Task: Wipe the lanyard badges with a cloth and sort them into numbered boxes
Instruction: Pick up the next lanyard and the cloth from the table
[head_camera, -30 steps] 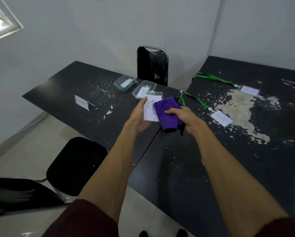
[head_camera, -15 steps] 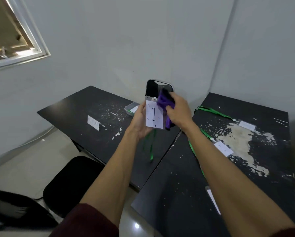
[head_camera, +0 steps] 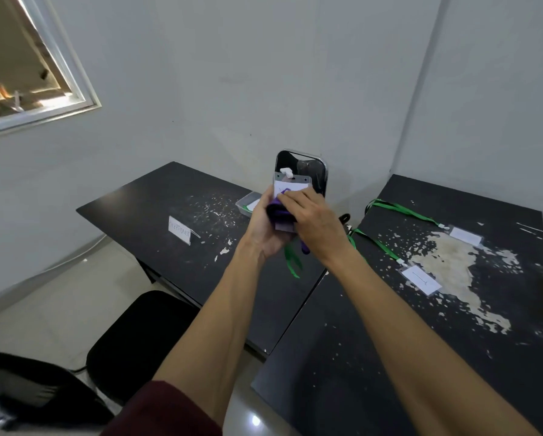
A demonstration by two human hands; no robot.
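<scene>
One badge (head_camera: 290,185) and cloth (head_camera: 278,213) between hands (head_camera: 264,229) (head_camera: 316,223)

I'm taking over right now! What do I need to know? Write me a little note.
Left hand: holds the badge upright above the tables, with its green lanyard dangling below.
Right hand: holds the purple cloth against the badge's face, covering most of its number.
Done: a clear box on the left table seems to have one badge in it already.
Left: finish this wipe and box the badge. Then do the near badge and the far badge, both lying on the right table.
</scene>
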